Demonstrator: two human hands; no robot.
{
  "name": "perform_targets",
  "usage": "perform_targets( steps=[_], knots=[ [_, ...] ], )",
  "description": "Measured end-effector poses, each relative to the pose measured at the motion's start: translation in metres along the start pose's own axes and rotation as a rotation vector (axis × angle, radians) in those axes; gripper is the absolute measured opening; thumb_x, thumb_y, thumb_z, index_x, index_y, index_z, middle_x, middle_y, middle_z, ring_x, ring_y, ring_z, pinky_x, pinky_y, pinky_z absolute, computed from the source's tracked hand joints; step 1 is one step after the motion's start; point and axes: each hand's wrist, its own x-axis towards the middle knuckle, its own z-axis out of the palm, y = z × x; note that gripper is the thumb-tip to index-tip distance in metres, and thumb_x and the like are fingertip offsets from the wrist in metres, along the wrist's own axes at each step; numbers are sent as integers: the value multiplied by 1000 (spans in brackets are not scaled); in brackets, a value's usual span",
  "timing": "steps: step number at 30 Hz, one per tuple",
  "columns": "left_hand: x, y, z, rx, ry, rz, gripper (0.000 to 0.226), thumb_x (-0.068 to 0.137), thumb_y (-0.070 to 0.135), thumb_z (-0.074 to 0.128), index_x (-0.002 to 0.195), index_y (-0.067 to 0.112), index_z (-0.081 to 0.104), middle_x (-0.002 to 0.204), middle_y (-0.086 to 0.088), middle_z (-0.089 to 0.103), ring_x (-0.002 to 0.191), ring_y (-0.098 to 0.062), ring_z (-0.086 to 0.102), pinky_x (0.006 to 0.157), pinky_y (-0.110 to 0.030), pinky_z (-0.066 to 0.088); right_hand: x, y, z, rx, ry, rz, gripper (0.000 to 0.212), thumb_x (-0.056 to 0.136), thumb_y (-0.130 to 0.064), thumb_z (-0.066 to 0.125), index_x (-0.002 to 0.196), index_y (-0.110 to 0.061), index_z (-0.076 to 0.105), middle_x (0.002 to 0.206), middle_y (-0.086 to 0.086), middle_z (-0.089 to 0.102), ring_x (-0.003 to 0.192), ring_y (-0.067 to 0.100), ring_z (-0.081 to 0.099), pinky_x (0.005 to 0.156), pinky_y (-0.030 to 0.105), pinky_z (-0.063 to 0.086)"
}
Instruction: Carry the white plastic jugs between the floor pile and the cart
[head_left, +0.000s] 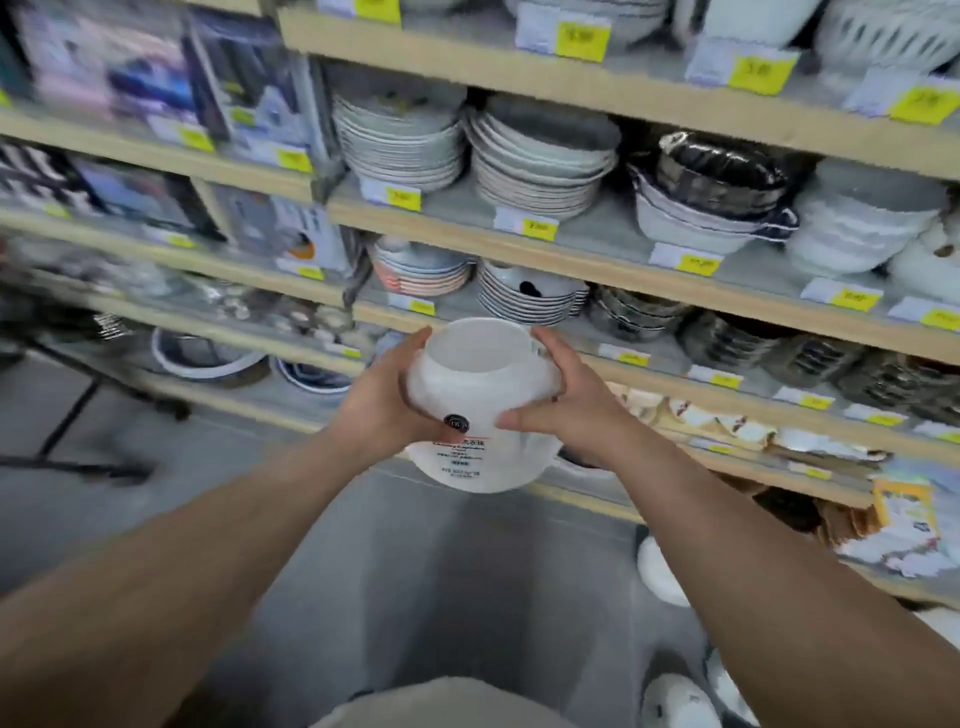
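I hold a white plastic jar with a wide open mouth and a printed label on its side, out in front of me at mid-frame. My left hand grips its left side, fingers curled round the neck and thumb near the label's black dot. My right hand grips its right side, with the thumb across the front of the body. The jar is tilted, mouth facing away and up, and hangs in the air in front of the shelves.
Wooden shelves with yellow price tags fill the view, stacked with plates and bowls. Boxed goods sit at the left. White bowls lie low at the right. Grey floor lies below; a black stand's legs are at left.
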Motion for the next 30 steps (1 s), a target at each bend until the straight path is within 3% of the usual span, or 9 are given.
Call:
perform_targets(
  steps=[2, 4, 7, 12, 17, 20, 22, 25, 30],
  knots=[
    [-18, -25, -54, -22, 72, -62, 108, 39, 28, 96, 125, 60, 38, 112, 34, 56, 111, 0, 52, 87, -15, 43, 21, -27, 53, -22, -94, -40, 118, 43, -38, 94, 143, -51, 33, 145, 0, 37, 131, 21, 42, 108, 45, 40],
    [-39, -49, -105, -28, 140, -95, 102, 39, 27, 94, 121, 57, 40, 118, 24, 61, 116, -6, 55, 95, -26, 47, 38, -52, 108, -48, -179, -100, 116, 49, -32, 95, 145, -47, 32, 146, 0, 37, 132, 19, 41, 110, 44, 38],
    [-76, -84, -175, 0, 282, -152, 102, 39, 24, 95, 119, 60, 44, 109, 32, 62, 112, -3, 55, 87, -14, 45, 58, -84, 191, -42, -317, -187, 111, 53, -23, 94, 145, -43, 35, 145, -3, 40, 130, 17, 43, 111, 41, 38],
    [-131, -131, -266, 40, 491, -261, 110, 44, 19, 96, 139, 37, 43, 124, 14, 61, 116, -10, 54, 97, -28, 44, 80, -131, 312, -49, -529, -297, 111, 53, -24, 94, 145, -42, 34, 142, -11, 38, 131, 12, 40, 110, 34, 35],
    [-163, -174, -338, 37, 699, -340, 105, 42, 22, 95, 126, 56, 42, 105, 44, 54, 104, 5, 50, 82, -4, 37, 115, -177, 418, -85, -725, -352, 121, 34, -46, 90, 142, -47, 35, 141, -15, 44, 127, 9, 46, 105, 32, 41],
    [-168, -200, -382, 25, 807, -421, 116, 38, 25, 94, 139, 45, 41, 115, 36, 54, 115, -3, 51, 97, -24, 41, 142, -203, 481, -82, -842, -374, 123, 32, -49, 91, 141, -52, 33, 139, -18, 45, 127, 8, 46, 100, 25, 41],
    [-167, -216, -412, 27, 868, -474, 119, 38, 25, 94, 142, 41, 38, 126, 21, 58, 121, -10, 52, 102, -32, 43, 163, -221, 522, -71, -914, -376, 123, 33, -46, 93, 140, -54, 33, 140, -18, 44, 129, 8, 45, 106, 31, 41],
    [-160, -236, -457, 35, 952, -527, 120, 41, 22, 95, 144, 39, 37, 132, 13, 56, 124, -12, 51, 107, -37, 42, 193, -254, 578, -120, -978, -426, 122, 33, -47, 93, 138, -57, 32, 145, -11, 43, 133, 14, 42, 112, 44, 37],
    [-157, -261, -527, 0, 1081, -579, 119, 45, 18, 95, 145, 41, 35, 136, 13, 52, 128, -13, 47, 108, -38, 40, 226, -313, 660, -160, -1094, -504, 126, 34, -43, 91, 146, -44, 32, 143, -12, 42, 131, 9, 41, 112, 35, 35]
  ],
)
